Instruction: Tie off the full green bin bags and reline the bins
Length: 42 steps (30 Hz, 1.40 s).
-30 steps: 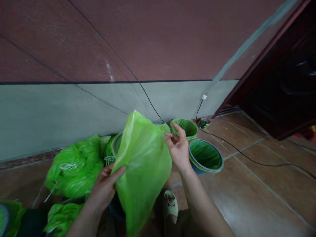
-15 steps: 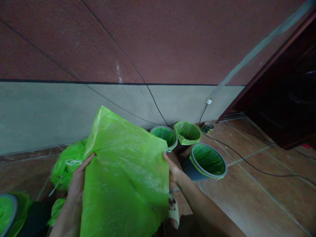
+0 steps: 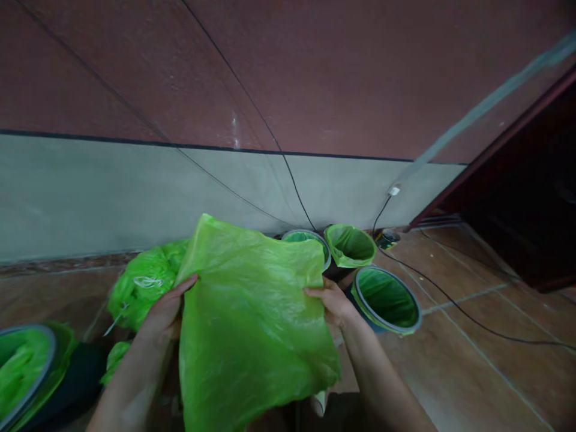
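Left hand (image 3: 166,309) and right hand (image 3: 336,302) pinching opposite edges of green plastic bag (image 3: 256,318); lined bin (image 3: 420,313) standing at right.

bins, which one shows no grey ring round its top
The bin just left of the small can: its green liner covers the top edge, while the other visible bins show grey rings.

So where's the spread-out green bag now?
Head view, lower centre: the green bag is held between your left hand and right hand, its top right corner partly hiding a bin.
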Motion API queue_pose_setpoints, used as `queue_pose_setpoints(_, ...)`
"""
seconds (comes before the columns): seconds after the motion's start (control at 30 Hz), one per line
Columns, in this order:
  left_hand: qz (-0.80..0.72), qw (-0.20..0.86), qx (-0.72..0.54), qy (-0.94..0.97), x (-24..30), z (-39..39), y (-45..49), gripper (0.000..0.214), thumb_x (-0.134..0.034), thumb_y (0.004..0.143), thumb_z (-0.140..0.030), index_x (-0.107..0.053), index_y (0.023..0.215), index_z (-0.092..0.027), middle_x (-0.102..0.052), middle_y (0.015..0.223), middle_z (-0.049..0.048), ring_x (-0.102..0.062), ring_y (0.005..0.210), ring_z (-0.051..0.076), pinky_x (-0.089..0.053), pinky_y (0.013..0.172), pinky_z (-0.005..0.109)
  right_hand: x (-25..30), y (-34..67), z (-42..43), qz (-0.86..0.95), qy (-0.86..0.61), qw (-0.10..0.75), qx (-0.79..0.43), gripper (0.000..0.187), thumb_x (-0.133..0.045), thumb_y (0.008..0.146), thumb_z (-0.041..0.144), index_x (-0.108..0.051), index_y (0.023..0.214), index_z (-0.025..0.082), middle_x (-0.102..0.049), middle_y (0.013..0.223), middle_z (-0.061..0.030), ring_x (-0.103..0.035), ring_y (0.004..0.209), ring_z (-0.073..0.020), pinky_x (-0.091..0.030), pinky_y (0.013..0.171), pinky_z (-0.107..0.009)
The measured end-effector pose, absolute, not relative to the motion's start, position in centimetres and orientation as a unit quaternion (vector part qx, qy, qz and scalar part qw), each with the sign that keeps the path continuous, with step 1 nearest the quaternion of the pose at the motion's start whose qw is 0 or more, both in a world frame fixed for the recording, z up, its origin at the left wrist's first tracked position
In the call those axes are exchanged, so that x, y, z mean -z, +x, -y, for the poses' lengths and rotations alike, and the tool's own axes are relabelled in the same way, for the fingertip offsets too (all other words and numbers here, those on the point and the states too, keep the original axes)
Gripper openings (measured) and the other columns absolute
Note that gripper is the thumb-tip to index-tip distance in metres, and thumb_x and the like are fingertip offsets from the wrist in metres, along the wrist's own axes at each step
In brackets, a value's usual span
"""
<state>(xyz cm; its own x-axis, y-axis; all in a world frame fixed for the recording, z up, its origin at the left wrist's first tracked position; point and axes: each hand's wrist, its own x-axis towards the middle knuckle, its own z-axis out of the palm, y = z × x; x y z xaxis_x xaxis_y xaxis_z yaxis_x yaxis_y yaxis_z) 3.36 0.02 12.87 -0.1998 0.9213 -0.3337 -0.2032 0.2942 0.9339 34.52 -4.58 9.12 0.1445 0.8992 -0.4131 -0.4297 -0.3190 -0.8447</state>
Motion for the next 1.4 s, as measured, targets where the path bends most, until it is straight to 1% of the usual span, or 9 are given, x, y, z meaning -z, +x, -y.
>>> queue_pose_setpoints(0.1, -0.602, 0.614, -0.472, 0.195, -12.2, -0.3, 3.1, 0.016, -0.075, 0.064, -0.018, -0.068, 0.078, -0.017, -0.071, 0.062, 0.0031, -0.069, 0.058, 0.021, -0.059, 0.057, 0.033, -8.9, 36.0, 3.8, 0.185, -0.57, 0.592, -0.539, 0.043, -0.085, 0.046, 0.018, -0.068, 0.086, 0.014, -0.074, 0.072, -0.0036, -0.066, 0.056, -0.0172, -0.054, 0.056, -0.029)
queue_pose_setpoints(0.43, -0.601, 0.554, -0.543, 0.193, -11.4, -1.1, 2.2, 0.017, -0.077, 0.057, -0.013, -0.067, 0.071, -0.015, -0.069, 0.06, -0.0022, -0.062, 0.051, 0.012, -0.05, 0.051, 0.022, -8.5, 38.6, 2.9, 0.112, -0.569, 0.703, -0.413, 0.041, -0.084, 0.051, 0.025, -0.065, 0.087, 0.018, -0.07, 0.071, 0.0029, -0.063, 0.06, -0.0124, -0.052, 0.058, -0.024)
queue_pose_setpoints(0.7, -0.583, 0.522, -0.587, 0.211, -11.5, -1.2, 1.9, 0.022, -0.073, 0.056, -0.01, -0.07, 0.077, -0.016, -0.069, 0.06, -0.0022, -0.06, 0.052, 0.01, -0.047, 0.05, 0.019, -8.9, 40.2, 3.3, 0.163, -0.542, 0.684, -0.461, 0.048, -0.083, 0.053, 0.021, -0.069, 0.098, 0.022, -0.073, 0.077, 0.0016, -0.066, 0.067, -0.0142, -0.054, 0.061, -0.024)
queue_pose_setpoints(0.9, -0.568, 0.468, -0.641, 0.218, -10.6, -2.0, 1.4, 0.016, -0.073, 0.053, -0.014, -0.07, 0.068, -0.017, -0.07, 0.066, -0.0021, -0.06, 0.062, 0.01, -0.047, 0.057, 0.018, -8.8, 40.8, 3.4, 0.171, -0.548, 0.682, -0.454, 0.033, -0.082, 0.055, 0.019, -0.073, 0.087, 0.021, -0.073, 0.074, 0.0022, -0.065, 0.066, -0.0109, -0.052, 0.061, -0.02)
queue_pose_setpoints(1.0, -0.558, 0.46, -0.643, 0.253, -10.7, -2.0, 0.8, 0.02, -0.076, 0.057, -0.023, -0.072, 0.076, -0.018, -0.072, 0.076, -0.0009, -0.062, 0.071, 0.013, -0.049, 0.065, 0.021, -9.3, 40.7, 3.6, 0.21, -0.536, 0.658, -0.485, 0.029, -0.083, 0.057, 0.022, -0.074, 0.085, 0.02, -0.073, 0.079, 0.0009, -0.065, 0.071, -0.0111, -0.052, 0.066, -0.021)
queue_pose_setpoints(1.1, -0.533, 0.511, -0.583, 0.338, -11.7, -1.3, -0.2, 0.047, -0.08, 0.059, -0.034, -0.071, 0.103, -0.02, -0.074, 0.089, 0.0012, -0.065, 0.082, 0.016, -0.051, 0.075, 0.024, -9.8, 40.7, 4.1, 0.269, -0.523, 0.629, -0.509, 0.04, -0.084, 0.055, 0.02, -0.074, 0.094, 0.02, -0.074, 0.085, -0.0003, -0.065, 0.076, -0.013, -0.052, 0.073, -0.024)
queue_pose_setpoints(1.2, -0.52, 0.526, -0.481, 0.47, -12.6, -0.6, -1.0, 0.069, -0.084, 0.054, -0.032, -0.065, 0.12, -0.022, -0.075, 0.102, 0.0031, -0.066, 0.089, 0.019, -0.052, 0.083, 0.028, -9.5, 41.1, 4.3, 0.338, -0.532, 0.6, -0.492, 0.053, -0.082, 0.052, 0.016, -0.072, 0.103, 0.022, -0.074, 0.094, -0.0004, -0.066, 0.082, -0.015, -0.052, 0.078, -0.027)
queue_pose_setpoints(1.3, -0.569, 0.435, -0.379, 0.586, -12.4, -0.7, -1.4, 0.064, -0.078, 0.058, -0.033, -0.066, 0.12, -0.022, -0.075, 0.102, 0.0033, -0.067, 0.089, 0.023, -0.053, 0.084, 0.034, -8.2, 41.7, 4.0, 0.425, -0.587, 0.535, -0.434, 0.057, -0.076, 0.054, 0.016, -0.069, 0.11, 0.02, -0.073, 0.098, -0.0026, -0.066, 0.085, -0.0188, -0.052, 0.081, -0.032)
queue_pose_setpoints(1.4, -0.642, 0.253, -0.304, 0.657, -11.2, -1.3, -1.6, 0.045, -0.066, 0.067, -0.031, -0.071, 0.111, -0.022, -0.073, 0.101, 0.005, -0.068, 0.086, 0.025, -0.053, 0.085, 0.037, -6.9, 42.1, 3.6, 0.521, -0.685, 0.413, -0.297, 0.048, -0.066, 0.06, 0.014, -0.071, 0.107, 0.018, -0.073, 0.097, -0.0069, -0.066, 0.086, -0.0229, -0.051, 0.084, -0.038)
